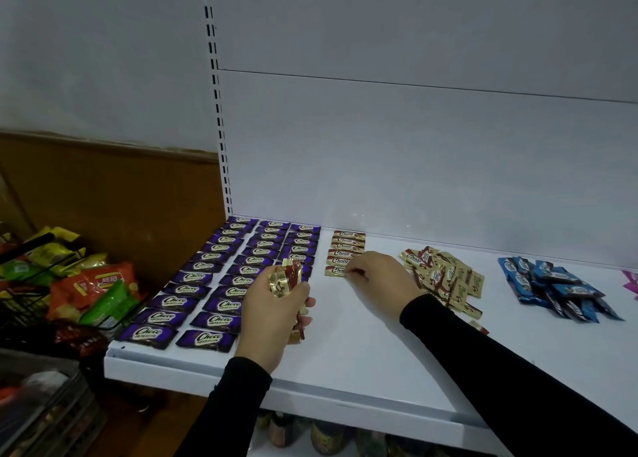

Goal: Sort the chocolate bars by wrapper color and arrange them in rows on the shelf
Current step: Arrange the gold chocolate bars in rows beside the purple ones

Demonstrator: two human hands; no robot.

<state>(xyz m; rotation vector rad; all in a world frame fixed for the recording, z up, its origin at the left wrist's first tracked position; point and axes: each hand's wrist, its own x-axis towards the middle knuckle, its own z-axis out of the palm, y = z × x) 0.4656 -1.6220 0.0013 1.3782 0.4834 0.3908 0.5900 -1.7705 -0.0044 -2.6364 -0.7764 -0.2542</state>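
Purple Choco bars [224, 273] lie in three rows on the left of the white shelf [345, 360]. A short row of gold Choco bars [347, 247] runs beside them. My left hand [276, 315] grips a bunch of gold bars [284, 277] just above the shelf. My right hand [376, 273] pinches the front gold bar [335, 270] of that row at its right end. A loose heap of gold bars [445, 277] lies right of my right hand. Farther right sits a pile of blue bars [552, 287].
A pink wrapper [631, 282] peeks in at the right edge. A black wire basket [51, 284] of snack bags stands left of the shelf. The shelf's white back panel [414, 163] rises behind. More goods show on the shelf below [328, 436].
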